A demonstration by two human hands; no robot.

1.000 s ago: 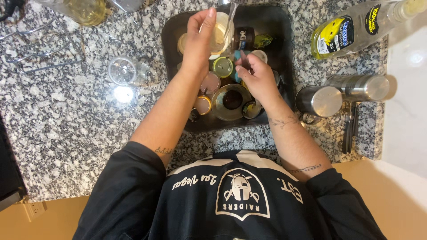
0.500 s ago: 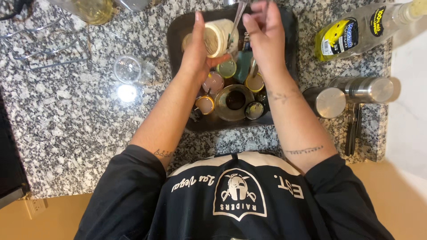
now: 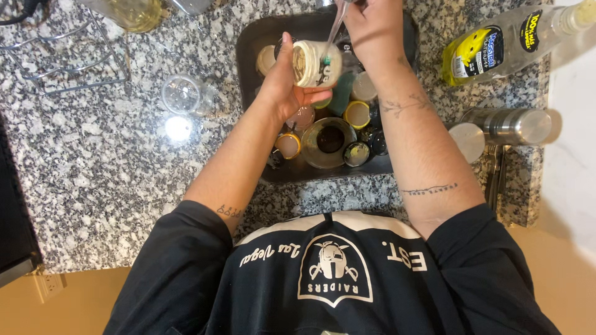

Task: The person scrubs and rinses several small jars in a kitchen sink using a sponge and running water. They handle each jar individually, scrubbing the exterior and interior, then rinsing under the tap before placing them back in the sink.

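At the far left of the speckled granite bench (image 3: pixel 93 155), a wire rack (image 3: pixel 68 59) lies near the top edge, with a glass vessel of yellowish liquid (image 3: pixel 133 12) just beyond it. Further right, a clear glass lid (image 3: pixel 181 94) rests on the stone, near the dark sink (image 3: pixel 248 56).

The left hand (image 3: pixel 287 87) reaches over the sink and its grip is closed around a small cream-coloured jar (image 3: pixel 315 64), held on its side above the basin with its base facing the camera. Below it the sink is crowded with small jars and lids: a yellow-rimmed jar (image 3: pixel 287 145), a round glass bowl with dark dregs (image 3: pixel 329 141), another yellow-rimmed jar (image 3: pixel 357 114) and a green sponge (image 3: pixel 341 93) between them.

The right hand (image 3: pixel 372 25) is raised at the top of the sink, its grip closed on a thin clear utensil (image 3: pixel 335 28) that slants down to the jar's mouth; what kind of utensil it is cannot be told.

To the right of the sink, a clear bottle of dish soap with a yellow label (image 3: pixel 496 46) lies tilted on the bench. Below it a steel tumbler (image 3: pixel 503 127) lies on its side, with a white lid (image 3: pixel 467 141) touching its end.
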